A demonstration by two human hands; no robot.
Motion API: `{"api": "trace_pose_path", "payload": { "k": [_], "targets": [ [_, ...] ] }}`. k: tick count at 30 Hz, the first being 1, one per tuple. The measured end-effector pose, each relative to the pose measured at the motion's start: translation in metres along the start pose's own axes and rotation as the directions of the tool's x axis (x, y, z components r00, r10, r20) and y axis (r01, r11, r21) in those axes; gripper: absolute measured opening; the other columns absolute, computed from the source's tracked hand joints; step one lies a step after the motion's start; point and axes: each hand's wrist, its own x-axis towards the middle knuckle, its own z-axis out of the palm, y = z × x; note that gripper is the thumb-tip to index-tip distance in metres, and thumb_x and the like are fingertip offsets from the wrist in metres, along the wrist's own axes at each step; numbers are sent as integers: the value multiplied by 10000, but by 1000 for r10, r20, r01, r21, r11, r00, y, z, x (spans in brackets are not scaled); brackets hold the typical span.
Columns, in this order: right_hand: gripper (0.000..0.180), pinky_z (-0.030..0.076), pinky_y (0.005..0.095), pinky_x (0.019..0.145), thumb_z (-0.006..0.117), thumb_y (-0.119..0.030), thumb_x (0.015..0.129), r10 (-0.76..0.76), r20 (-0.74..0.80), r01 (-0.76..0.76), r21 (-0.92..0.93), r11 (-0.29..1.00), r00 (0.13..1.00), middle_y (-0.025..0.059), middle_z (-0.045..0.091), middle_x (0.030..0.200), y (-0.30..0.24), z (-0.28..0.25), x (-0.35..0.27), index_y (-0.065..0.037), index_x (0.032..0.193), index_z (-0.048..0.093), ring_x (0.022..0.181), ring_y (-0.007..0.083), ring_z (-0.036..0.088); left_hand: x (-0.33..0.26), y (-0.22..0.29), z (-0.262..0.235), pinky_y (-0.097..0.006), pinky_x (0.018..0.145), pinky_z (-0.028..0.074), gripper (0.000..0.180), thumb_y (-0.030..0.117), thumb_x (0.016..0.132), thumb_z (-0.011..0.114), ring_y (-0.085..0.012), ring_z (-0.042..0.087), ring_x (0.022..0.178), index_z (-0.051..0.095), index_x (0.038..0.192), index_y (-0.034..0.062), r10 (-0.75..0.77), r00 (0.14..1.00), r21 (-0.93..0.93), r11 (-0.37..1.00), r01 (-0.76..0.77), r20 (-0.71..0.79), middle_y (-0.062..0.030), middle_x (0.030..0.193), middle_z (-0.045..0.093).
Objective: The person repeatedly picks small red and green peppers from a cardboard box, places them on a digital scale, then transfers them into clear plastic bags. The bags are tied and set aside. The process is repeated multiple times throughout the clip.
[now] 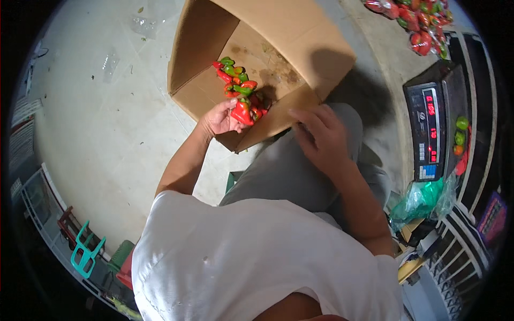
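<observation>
My left hand [220, 116] is closed around a red bell pepper [242, 112] at the near corner of an open cardboard box [300, 32]. Beyond that hand, several more peppers [235, 76], red, green and mixed in colour, lie together inside the box. A few others sit partly shadowed beside the held one. My right hand [324, 136], slightly blurred, hovers by the box's near right wall and above my leg. Its fingers are apart, and I see nothing in them.
On the right, a digital scale [425, 128] with a lit red display carries several small green and orange peppers [460, 137]. Bagged peppers [420, 24] lie at the far right. A green plastic bag [423, 198] rests below the scale. Clear plastic scraps [143, 27] litter the pale floor.
</observation>
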Motion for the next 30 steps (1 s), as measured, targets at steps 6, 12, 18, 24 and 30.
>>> {"api": "trace_pose_path", "payload": {
  "k": [6,12,18,24,30],
  "targets": [
    [388,461,302,698,605,-190,759,18,166,-54,218,974,986,100,543,924,-20,-24,-3,-44,1111,531,793,199,555,11,6,124,-239,462,473,453,427,819,538,-148,570,536,550,930,-11,-2,982,469,879,-90,191,-111,758,611],
    [195,460,270,637,584,-77,751,295,-285,-241,209,948,912,49,584,802,21,-168,-66,-36,942,571,721,133,564,68,-28,247,-297,596,493,374,349,846,511,-148,572,670,554,976,1,61,950,132,986,-105,305,-100,812,603],
    [252,457,293,628,616,-101,736,140,-949,-564,-47,824,284,87,584,794,123,-308,-165,-48,978,573,672,190,561,118,-108,320,-336,709,466,296,249,823,518,-182,549,826,558,1036,47,-186,937,333,939,81,297,-70,943,586],
    [294,454,375,734,655,-135,686,44,-956,-846,-235,479,290,145,577,933,158,-328,-176,-73,965,588,853,293,566,193,-130,259,-362,729,473,270,248,821,512,-188,544,821,545,1005,53,-223,934,733,677,-59,281,-77,905,566],
    [453,426,414,799,676,-246,659,216,-916,-902,-249,353,338,81,563,1045,165,-328,-168,-139,1078,541,965,283,527,168,-112,286,-376,750,474,285,208,790,500,-210,532,786,512,1019,39,-216,975,479,863,162,58,-99,971,518]
  ]
}}
